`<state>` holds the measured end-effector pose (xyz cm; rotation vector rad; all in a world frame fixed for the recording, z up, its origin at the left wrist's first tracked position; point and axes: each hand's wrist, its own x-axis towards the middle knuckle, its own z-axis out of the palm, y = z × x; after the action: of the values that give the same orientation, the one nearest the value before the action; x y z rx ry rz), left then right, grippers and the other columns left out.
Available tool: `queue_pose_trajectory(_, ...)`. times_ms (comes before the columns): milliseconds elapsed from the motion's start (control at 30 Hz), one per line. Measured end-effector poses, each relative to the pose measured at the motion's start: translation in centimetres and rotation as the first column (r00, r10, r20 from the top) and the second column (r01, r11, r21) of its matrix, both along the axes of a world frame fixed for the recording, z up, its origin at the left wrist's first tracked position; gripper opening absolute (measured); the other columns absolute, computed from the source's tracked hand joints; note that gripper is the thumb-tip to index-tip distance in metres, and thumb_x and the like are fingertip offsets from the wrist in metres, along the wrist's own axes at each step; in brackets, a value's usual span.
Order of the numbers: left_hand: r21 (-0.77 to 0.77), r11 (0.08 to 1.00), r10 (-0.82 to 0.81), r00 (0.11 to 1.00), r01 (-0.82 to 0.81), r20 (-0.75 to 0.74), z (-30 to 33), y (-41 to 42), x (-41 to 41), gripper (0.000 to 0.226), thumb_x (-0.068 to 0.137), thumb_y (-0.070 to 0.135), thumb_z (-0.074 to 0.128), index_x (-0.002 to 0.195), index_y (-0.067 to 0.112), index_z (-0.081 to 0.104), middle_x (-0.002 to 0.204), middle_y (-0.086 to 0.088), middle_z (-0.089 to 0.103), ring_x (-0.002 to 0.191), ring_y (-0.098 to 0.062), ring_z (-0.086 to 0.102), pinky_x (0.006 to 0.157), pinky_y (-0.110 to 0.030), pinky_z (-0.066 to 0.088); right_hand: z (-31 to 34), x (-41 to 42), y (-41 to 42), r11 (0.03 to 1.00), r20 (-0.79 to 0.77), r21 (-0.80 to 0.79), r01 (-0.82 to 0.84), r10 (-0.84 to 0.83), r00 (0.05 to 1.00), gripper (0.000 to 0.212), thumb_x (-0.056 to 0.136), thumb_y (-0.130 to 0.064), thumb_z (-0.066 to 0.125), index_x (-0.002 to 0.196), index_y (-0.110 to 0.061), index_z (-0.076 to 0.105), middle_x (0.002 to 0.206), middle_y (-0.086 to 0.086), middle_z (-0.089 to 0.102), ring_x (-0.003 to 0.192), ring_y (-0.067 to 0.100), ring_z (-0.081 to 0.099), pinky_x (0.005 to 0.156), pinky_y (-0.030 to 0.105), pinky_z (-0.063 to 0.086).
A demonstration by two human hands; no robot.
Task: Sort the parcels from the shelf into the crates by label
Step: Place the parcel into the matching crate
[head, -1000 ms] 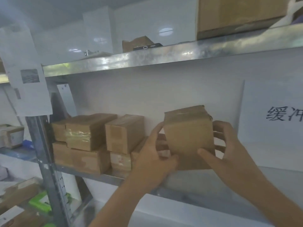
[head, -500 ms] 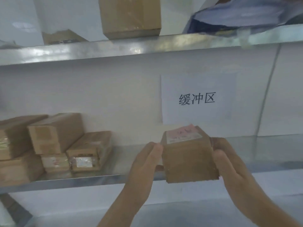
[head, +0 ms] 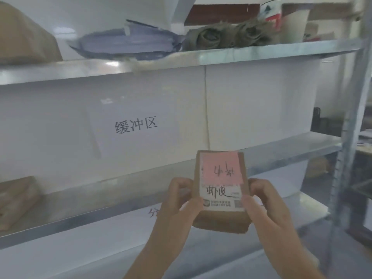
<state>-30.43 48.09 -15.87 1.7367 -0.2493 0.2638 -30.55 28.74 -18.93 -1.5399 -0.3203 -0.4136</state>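
Both your forearms rise from the bottom edge of the view and converge toward the middle, bare to the wrist. Your left hand (head: 178, 200) is turned with its back toward you, fingers curled so the knuckles bunch at the top, and the thumb lies forward across the lower left corner of the cardboard parcel (head: 220, 218) you hold. Your right hand (head: 267, 208) mirrors it: fingers wrap round the parcel's right edge, thumb pressed onto the lower right corner of its face. The two wrists sit at much the same height, the hands gripping from opposite sides with the parcel between them, tilted up toward you.
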Motion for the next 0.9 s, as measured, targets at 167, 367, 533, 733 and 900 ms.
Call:
queue_pose_trajectory(167,-0.012,0.993,-0.119,0.987,0.121,0.11,-1.1,-9.2,0.6,0.07,0.081,0.014,0.061,0.132,0.062,0.05,0.136,0.026,0.058,0.126,-0.009,0.061,0.083,-0.035,0.063,0.1,-0.9,-9.3,0.995,0.077,-0.008,0.098,-0.097,0.992,0.041,0.103,-0.009,0.059,0.139,-0.03,0.054,0.126,-0.022,0.065,0.125,-0.003,0.057,0.081,0.019,0.058)
queue_pose_trajectory(367,-0.003,0.929,-0.365,0.918,0.37,0.157,-1.4,-18.2,2.2,0.1,0.091,-0.006,0.055,0.156,0.057,0.015,0.143,0.038,0.051,0.134,-0.003,0.055,0.089,-0.038,0.063,0.2,-1.3,-17.9,0.981,0.115,-0.073,0.18,-0.171,0.979,0.071,0.104,0.004,0.046,0.151,-0.049,0.037,0.128,-0.034,0.055,0.125,-0.011,0.055,0.085,0.007,0.053)
queue_pose_trajectory(533,-0.012,0.851,-0.516,0.839,0.526,0.174,-1.6,-23.6,5.3,0.098,0.081,0.029,0.072,0.157,0.052,0.014,0.143,0.036,0.054,0.131,-0.005,0.059,0.087,-0.035,0.063,0.1,-0.9,-22.7,0.978,0.146,-0.078,0.193,-0.18,0.973,0.066,0.102,-0.016,0.043,0.149,-0.063,0.038,0.155,-0.024,0.044,0.138,0.0,0.052,0.096,0.02,0.056)
queue_pose_trajectory(733,0.059,0.785,-0.613,0.76,0.617,0.214,-2.9,-29.5,10.8,0.097,0.088,0.005,0.064,0.154,0.061,0.02,0.147,0.032,0.05,0.131,-0.006,0.059,0.088,-0.039,0.063,-1.4,1.1,-27.6,0.941,0.073,-0.106,0.322,-0.315,0.946,0.067,0.101,-0.024,0.044,0.14,-0.078,0.033,0.15,-0.037,0.046,0.136,-0.006,0.051,0.093,0.023,0.059)
queue_pose_trajectory(900,0.049,0.7,-0.706,0.681,0.712,0.196,-4.1,-33.8,16.8,0.098,0.082,0.013,0.07,0.145,0.073,0.025,0.143,0.04,0.048,0.133,-0.004,0.057,0.09,-0.04,0.063,-1.9,4.2,-30.4,0.852,0.017,-0.201,0.483,-0.49,0.871,0.08,0.108,-0.003,0.042,0.146,-0.072,0.031,0.153,-0.03,0.047,0.136,0.008,0.055,0.096,0.03,0.059)
